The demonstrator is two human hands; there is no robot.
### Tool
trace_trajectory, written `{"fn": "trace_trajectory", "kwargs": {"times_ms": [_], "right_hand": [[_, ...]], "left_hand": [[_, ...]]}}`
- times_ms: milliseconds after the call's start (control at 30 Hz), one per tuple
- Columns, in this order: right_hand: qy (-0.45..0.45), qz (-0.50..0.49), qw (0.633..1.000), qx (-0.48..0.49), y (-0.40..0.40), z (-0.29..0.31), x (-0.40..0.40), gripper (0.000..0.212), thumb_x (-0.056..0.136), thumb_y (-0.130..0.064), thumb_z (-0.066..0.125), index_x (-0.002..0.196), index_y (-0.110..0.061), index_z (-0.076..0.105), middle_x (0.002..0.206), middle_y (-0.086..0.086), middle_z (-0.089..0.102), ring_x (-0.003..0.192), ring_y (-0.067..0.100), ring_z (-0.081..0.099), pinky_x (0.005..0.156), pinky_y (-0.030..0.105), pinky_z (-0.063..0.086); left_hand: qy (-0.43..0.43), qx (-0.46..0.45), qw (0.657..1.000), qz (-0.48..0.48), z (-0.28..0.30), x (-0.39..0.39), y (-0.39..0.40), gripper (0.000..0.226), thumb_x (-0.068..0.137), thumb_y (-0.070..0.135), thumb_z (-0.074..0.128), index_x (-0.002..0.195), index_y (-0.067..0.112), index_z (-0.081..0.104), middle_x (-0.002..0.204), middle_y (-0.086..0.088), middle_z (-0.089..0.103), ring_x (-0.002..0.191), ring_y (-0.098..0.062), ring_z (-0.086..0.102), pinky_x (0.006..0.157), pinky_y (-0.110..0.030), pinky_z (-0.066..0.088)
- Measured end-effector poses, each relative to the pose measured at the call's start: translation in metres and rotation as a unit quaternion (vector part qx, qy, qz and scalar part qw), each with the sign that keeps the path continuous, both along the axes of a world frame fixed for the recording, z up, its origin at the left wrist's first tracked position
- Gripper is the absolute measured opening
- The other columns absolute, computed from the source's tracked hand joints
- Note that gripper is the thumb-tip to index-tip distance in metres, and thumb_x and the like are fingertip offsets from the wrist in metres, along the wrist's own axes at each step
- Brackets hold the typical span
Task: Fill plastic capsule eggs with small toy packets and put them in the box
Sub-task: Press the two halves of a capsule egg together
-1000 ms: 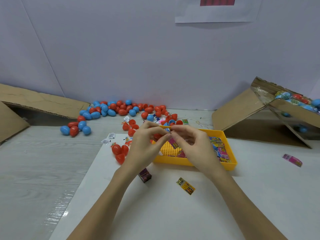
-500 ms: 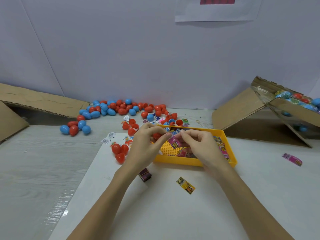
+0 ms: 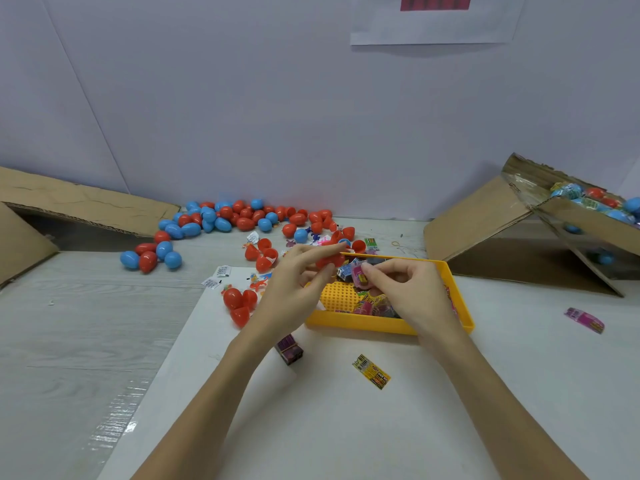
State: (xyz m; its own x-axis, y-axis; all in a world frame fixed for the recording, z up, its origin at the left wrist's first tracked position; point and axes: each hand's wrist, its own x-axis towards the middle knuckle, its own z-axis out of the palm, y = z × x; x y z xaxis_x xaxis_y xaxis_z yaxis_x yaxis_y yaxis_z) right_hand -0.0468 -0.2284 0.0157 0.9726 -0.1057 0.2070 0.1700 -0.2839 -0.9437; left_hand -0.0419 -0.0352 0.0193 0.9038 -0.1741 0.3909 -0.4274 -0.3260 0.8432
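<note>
A red capsule egg (image 3: 329, 261) sits pinched in the left hand (image 3: 298, 289) above the yellow tray (image 3: 457, 299); at its 3 o'clock, the right hand's (image 3: 412, 292) fingers (image 3: 377, 270) grip a pink toy packet (image 3: 358, 275), its print too blurred to read.

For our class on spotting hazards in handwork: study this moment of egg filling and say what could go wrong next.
1. The left hand pinches a red capsule half by its fingertips only; it could slip into the yellow tray.
2. The pink packet in the right hand may not fit the half unless folded small.
3. Loose red eggs by the left wrist could be knocked and roll away.
</note>
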Motion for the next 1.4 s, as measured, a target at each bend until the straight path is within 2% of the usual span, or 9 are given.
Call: {"fn": "trace_trajectory", "kwargs": {"times_ms": [67,200,467,667,800,933,1167,1333,1400], "right_hand": [[-0.016,-0.021,0.999,-0.019,-0.0007,-0.001,0.0017,0.015,0.094,-0.034,0.075,0.084,-0.023,0.081,0.077,-0.007,0.078,0.077,0.011,0.075,0.079,0.037,0.064],[-0.043,-0.024,0.997,-0.061,0.0016,-0.0018,0.0006,0.019,0.095,-0.037,0.073,0.076,-0.035,0.076,0.072,-0.015,0.076,0.073,0.003,0.073,0.071,0.026,0.06],[-0.04,-0.032,0.996,-0.067,0.0031,-0.0002,-0.0001,0.022,0.097,-0.038,0.07,0.076,-0.034,0.076,0.07,-0.018,0.075,0.072,0.0,0.072,0.062,0.012,0.052],[-0.053,-0.017,0.994,-0.09,0.0059,-0.0001,-0.0022,0.02,0.096,-0.041,0.07,0.076,-0.041,0.074,0.072,-0.025,0.073,0.078,-0.003,0.071,0.062,0.012,0.055],[-0.049,-0.024,0.996,-0.066,0.0052,-0.001,-0.0006,0.026,0.1,-0.036,0.066,0.079,-0.03,0.079,0.072,-0.016,0.076,0.072,0.003,0.073,0.068,0.02,0.06],[-0.045,-0.039,0.996,-0.06,0.0043,-0.0004,0.0004,0.028,0.101,-0.036,0.064,0.08,-0.029,0.081,0.073,-0.014,0.077,0.071,0.005,0.074,0.071,0.025,0.061],[-0.058,-0.008,0.994,-0.097,0.0088,-0.0021,-0.0028,0.024,0.098,-0.04,0.068,0.084,-0.027,0.082,0.074,-0.015,0.076,0.075,0.004,0.073,0.07,0.022,0.06],[0.005,0.037,0.998,0.05,0.0081,-0.0004,-0.0018,0.014,0.095,-0.028,0.074,0.104,-0.019,0.08,0.089,-0.005,0.08,0.08,0.01,0.077,0.065,0.02,0.059],[0.021,0.044,0.994,0.101,0.0075,-0.0008,-0.0017,0.019,0.094,-0.021,0.075,0.112,-0.016,0.078,0.094,-0.002,0.081,0.087,0.012,0.078,0.071,0.023,0.062]], "left_hand": [[-0.003,-0.022,1.0,-0.02,0.0011,-0.0021,-0.001,0.039,0.102,0.012,0.059,0.136,0.031,0.06,0.115,0.001,0.065,0.095,-0.005,0.069,0.08,-0.014,0.053],[0.016,-0.013,1.0,-0.013,-0.0011,-0.0026,-0.0045,0.036,0.098,0.021,0.067,0.133,0.021,0.058,0.115,0.005,0.069,0.102,-0.008,0.069,0.088,-0.022,0.058],[0.011,0.001,1.0,0.016,-0.0037,-0.0006,-0.0036,0.029,0.095,0.022,0.07,0.123,0.017,0.064,0.112,0.008,0.07,0.103,-0.005,0.068,0.088,-0.019,0.057],[0.009,-0.011,1.0,0.004,-0.0044,0.0,-0.0045,0.03,0.094,0.018,0.072,0.123,0.018,0.067,0.113,0.006,0.071,0.103,-0.003,0.069,0.086,-0.018,0.056],[0.011,-0.033,0.999,0.019,-0.0042,0.0015,-0.004,0.029,0.093,0.018,0.073,0.121,0.019,0.068,0.113,0.006,0.073,0.103,-0.004,0.07,0.087,-0.02,0.058],[0.02,-0.039,0.999,0.021,-0.0034,0.0022,-0.0031,0.028,0.092,0.019,0.074,0.119,0.023,0.068,0.111,0.008,0.073,0.101,-0.002,0.07,0.085,-0.019,0.057],[0.023,-0.039,0.999,0.011,-0.0047,0.0009,-0.0051,0.031,0.092,0.017,0.074,0.122,0.021,0.069,0.112,0.01,0.072,0.102,0.001,0.069,0.084,-0.014,0.056],[0.012,-0.055,0.998,0.01,-0.0047,0.0001,-0.0052,0.034,0.089,0.015,0.076,0.121,0.019,0.067,0.113,0.01,0.073,0.103,0.0,0.07,0.084,-0.013,0.054],[0.007,-0.049,0.999,0.012,-0.0051,0.0,-0.006,0.031,0.089,0.015,0.077,0.118,0.02,0.067,0.11,0.01,0.073,0.101,0.0,0.07,0.084,-0.014,0.054]]}}
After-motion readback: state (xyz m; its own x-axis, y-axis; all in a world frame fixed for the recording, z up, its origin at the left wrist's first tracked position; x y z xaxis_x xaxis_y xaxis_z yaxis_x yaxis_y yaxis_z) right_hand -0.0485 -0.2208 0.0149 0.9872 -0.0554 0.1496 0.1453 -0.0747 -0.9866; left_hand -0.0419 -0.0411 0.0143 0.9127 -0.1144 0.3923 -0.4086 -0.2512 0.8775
